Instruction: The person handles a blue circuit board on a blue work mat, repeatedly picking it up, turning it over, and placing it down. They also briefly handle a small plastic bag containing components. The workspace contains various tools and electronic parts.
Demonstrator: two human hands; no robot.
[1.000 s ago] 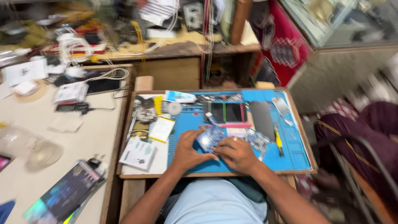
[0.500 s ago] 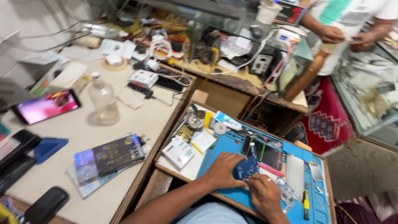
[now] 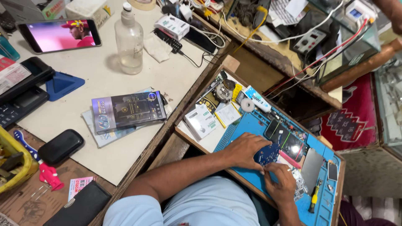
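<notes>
Blue circuit board (image 3: 266, 154) lies lower right of frame, pinched between left hand (image 3: 243, 150) and right hand's (image 3: 281, 183) closed fingertips.

We saw the person from above, through a camera worn on the head. A pale blue short-sleeved shirt covered the chest and shoulders, its cloth smooth and plain, with no pattern that we could make out. The sleeve ended high on the upper arm. Both forearms were bare from there down. The left hand (image 3: 245, 150) and the right hand (image 3: 281, 183) were bare too, with no gloves. We could not make out any watch, ring or bracelet.
</notes>
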